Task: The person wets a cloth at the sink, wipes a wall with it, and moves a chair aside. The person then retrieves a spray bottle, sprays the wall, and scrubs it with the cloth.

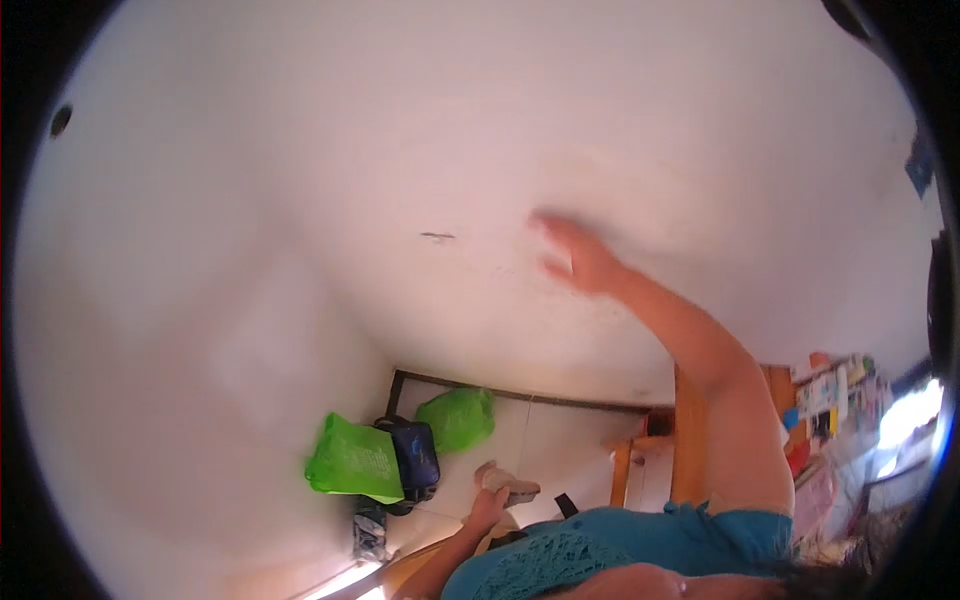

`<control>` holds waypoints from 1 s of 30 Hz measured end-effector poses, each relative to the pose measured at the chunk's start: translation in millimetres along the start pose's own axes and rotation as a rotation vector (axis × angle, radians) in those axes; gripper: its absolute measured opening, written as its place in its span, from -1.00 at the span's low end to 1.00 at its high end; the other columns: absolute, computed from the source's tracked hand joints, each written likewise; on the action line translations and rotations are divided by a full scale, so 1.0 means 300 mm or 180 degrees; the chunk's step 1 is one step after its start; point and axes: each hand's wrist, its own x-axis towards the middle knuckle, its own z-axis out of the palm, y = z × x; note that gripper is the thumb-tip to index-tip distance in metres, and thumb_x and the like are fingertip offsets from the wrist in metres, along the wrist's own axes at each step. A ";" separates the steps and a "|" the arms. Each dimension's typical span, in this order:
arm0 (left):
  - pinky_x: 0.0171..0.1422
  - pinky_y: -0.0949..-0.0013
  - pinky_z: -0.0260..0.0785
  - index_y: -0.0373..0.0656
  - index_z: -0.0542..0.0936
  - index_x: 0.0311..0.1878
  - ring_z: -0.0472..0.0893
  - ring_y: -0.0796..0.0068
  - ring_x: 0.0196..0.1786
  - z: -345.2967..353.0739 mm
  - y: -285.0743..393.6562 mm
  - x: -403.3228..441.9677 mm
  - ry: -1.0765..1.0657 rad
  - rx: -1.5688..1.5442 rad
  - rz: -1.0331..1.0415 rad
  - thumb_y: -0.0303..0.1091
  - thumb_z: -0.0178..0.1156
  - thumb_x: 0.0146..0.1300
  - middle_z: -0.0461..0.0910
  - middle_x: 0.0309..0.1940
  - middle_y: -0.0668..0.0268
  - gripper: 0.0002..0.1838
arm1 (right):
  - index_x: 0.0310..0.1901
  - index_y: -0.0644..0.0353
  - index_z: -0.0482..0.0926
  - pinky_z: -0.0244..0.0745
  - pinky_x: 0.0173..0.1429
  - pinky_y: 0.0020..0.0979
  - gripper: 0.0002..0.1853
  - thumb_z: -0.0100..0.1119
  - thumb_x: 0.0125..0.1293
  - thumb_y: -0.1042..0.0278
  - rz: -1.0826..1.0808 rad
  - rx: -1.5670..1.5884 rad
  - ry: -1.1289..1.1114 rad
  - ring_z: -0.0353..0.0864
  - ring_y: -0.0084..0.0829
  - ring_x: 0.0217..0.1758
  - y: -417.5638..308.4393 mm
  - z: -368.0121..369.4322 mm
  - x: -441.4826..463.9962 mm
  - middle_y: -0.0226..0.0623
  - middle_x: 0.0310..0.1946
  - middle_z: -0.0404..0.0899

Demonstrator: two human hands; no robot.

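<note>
My right hand (582, 258) is raised at the pale wall (450, 150), with the arm stretched upward. Its fingers are apart from the thumb and hold nothing; the fingertips are slightly blurred, and I cannot tell whether they touch the wall. To the left of it, a small dark chipped mark (438, 236) shows on the wall. Low down in front of my teal top (570, 550), my left hand (485, 510) is closed around a beige cloth-like item (512, 488), whose exact kind I cannot make out.
Green bags (355, 460) and a dark blue backpack (415, 460) stand on the floor in the corner. Wooden furniture (690, 440) is beside my right arm. Shelves of assorted items (840, 395) and a bright window (910, 430) are at the far right.
</note>
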 end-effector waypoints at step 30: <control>-0.27 0.29 0.32 -0.28 0.52 -0.05 0.52 0.46 -0.32 -0.319 0.465 0.287 -0.1056 0.0477 -0.0175 -0.15 0.07 0.26 0.59 -0.33 0.28 -0.62 | 0.34 0.36 -0.13 -0.44 0.40 0.01 -0.34 -0.24 0.34 0.16 0.3696 -0.0646 0.5196 -0.36 -0.03 0.46 0.389 0.186 -0.500 0.09 0.39 -0.33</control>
